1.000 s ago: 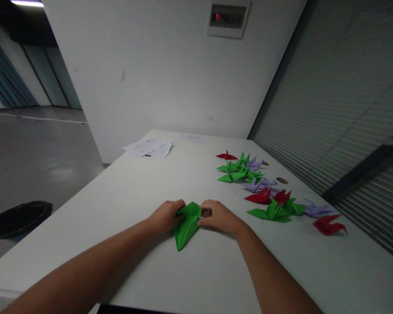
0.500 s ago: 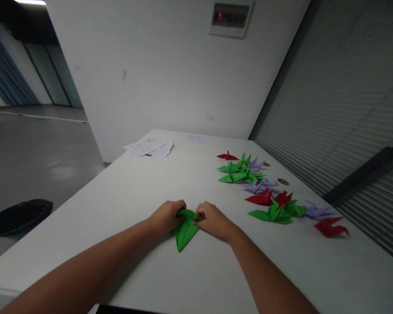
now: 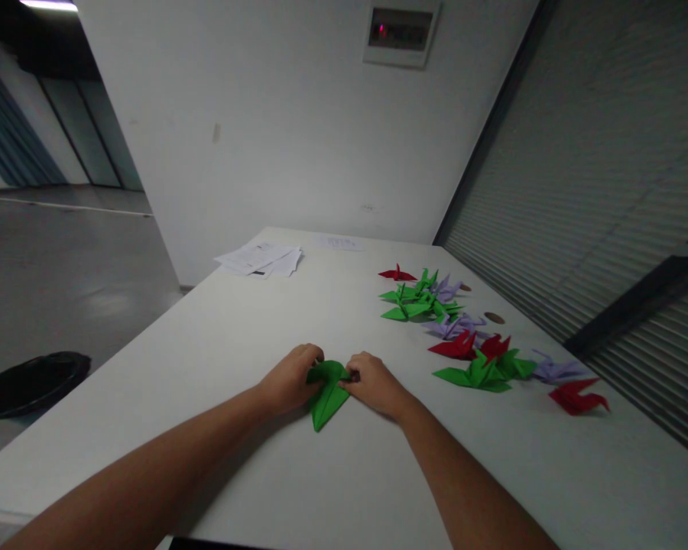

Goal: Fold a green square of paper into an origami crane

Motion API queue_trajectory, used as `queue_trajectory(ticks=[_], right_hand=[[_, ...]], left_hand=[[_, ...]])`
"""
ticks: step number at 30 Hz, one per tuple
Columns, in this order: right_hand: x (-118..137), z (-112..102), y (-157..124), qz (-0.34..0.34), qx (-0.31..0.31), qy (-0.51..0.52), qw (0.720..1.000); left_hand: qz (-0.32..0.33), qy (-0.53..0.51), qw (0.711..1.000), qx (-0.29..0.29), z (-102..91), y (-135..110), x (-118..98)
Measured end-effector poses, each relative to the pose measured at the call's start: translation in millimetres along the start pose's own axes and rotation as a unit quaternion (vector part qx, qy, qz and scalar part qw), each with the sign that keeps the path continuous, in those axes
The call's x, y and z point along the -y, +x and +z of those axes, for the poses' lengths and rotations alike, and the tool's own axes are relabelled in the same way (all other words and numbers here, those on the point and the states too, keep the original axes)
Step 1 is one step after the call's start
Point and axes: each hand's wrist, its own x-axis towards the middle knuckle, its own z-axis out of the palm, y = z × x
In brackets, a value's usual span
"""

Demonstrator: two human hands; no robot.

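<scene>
You are holding the green folded paper (image 3: 328, 397) down on the white table (image 3: 321, 489), midway between your hands, its narrow tip pointing back toward you. Your left hand (image 3: 288, 380) is curling its fingers closed over the paper's upper left corner, and your right hand (image 3: 377, 384) is pinching the upper right corner with fingers bunched together (the two hands nearly meeting). Folded paper cranes (image 3: 475, 372) in green, red and purple are lying well apart on your right.

Along the right edge of the tabletop (image 3: 550, 458) we see paper cranes (image 3: 470, 336), red, green and purple. White sheets (image 3: 261, 259) lie near its far left corner. On the floor beyond its left edge, a dark dish (image 3: 31, 382), perhaps.
</scene>
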Motion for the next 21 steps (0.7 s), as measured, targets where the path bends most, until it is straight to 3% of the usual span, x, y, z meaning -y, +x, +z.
queue_trajectory(ticks=[3, 7, 11, 21], right_hand=[[-6.1, -0.8, 1.5, 0.013, -0.013, -0.012, 1.0], [-13.2, 0.7, 2.6, 0.017, -0.026, -0.01, 0.999], [-15.1, 2.7, 3.5, 0.022, -0.024, -0.01, 0.999], [-16.3, 4.4, 3.6, 0.03, -0.036, 0.006, 0.999]], left_hand=[[0.054, 0.004, 0.998, -0.038, -3.1, -1.4, -1.5], [0.171, 0.035, 0.982, 0.077, -11.1, -4.3, -13.8], [0.276, 0.047, 0.954, 0.108, -10.9, -6.5, -22.2], [0.321, 0.083, 0.931, 0.155, -21.2, -8.2, -22.6]])
